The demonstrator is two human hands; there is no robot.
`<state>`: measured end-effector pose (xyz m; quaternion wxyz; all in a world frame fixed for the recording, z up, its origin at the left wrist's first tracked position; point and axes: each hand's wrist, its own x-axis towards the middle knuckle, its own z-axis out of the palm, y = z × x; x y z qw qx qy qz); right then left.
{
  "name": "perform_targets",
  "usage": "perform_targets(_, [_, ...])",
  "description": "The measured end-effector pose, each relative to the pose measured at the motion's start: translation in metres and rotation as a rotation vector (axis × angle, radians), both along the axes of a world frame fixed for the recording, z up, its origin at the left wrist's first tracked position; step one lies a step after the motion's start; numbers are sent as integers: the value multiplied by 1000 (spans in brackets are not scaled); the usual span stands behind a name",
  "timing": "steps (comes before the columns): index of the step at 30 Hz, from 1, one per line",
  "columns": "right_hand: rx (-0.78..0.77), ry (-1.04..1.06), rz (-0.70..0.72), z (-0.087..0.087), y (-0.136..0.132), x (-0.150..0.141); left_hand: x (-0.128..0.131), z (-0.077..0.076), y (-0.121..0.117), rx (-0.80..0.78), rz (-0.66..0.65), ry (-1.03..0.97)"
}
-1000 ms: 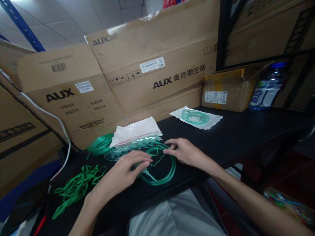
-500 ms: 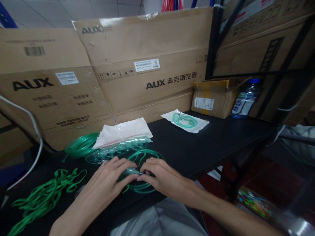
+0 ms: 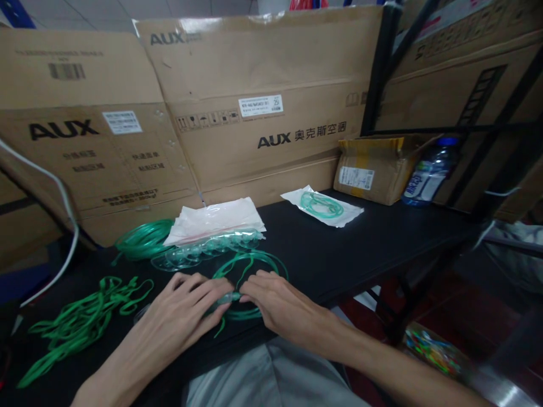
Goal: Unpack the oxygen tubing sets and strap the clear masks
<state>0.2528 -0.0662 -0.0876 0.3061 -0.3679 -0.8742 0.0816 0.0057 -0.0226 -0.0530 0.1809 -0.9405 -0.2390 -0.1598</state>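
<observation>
My left hand is closed round a clear green oxygen mask, mostly hidden under the palm, with its narrow connector showing at the fingertips. Right at that connector, my right hand pinches the end of the green tubing, though the fingers cover the exact joint. The rest of the tubing lies coiled on the black table behind and beneath both hands. A thin green elastic strap pokes out below the mask. Just beyond my hands lies a row of nested clear masks.
White pouches lie behind the masks, beside a green tubing coil. Green straps are heaped at left. A packed pouch, a small carton and a blue-capped bottle stand farther right. Cardboard walls the back.
The fingertips of my hands have drawn slightly apart, showing more of the mask's connector. My right fingers are more curled round the tube end. The whole view has shifted a little.
</observation>
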Motion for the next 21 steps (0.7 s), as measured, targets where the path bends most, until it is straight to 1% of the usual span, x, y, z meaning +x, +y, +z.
perform_targets(2, [-21,-2,-20,0,-1,-3,-2,-1,-2,78,8,4])
perform_targets(4, [-22,-17,-41,2,-2,-6,-3,-3,-5,79,25,-17])
perform_targets(6, [-4,-12,-38,4,-3,-9,-2,-3,-9,-22,42,-52])
perform_targets(8, [0,32,-33,5,-3,-11,-2,1,-12,-211,65,-94])
perform_targets(10, [-10,87,-54,5,-3,-11,-7,8,-13,-384,123,-164])
perform_targets(11, [-17,112,-74,5,-3,-10,-11,12,-13,-437,168,-209])
perform_targets(13, [-33,145,-106,4,-2,-9,-22,19,-12,-474,270,-304])
perform_targets(15, [-30,149,-112,3,-2,-10,-32,23,-11,-481,356,-372])
perform_targets(17, [-2,91,-112,4,-4,-10,-37,21,-9,-506,423,-414])
perform_targets(19, [41,9,-111,5,-9,-8,-38,16,-6,-541,488,-439])
perform_targets(21, [78,-64,-109,5,-16,-2,-37,10,-2,-543,535,-437])
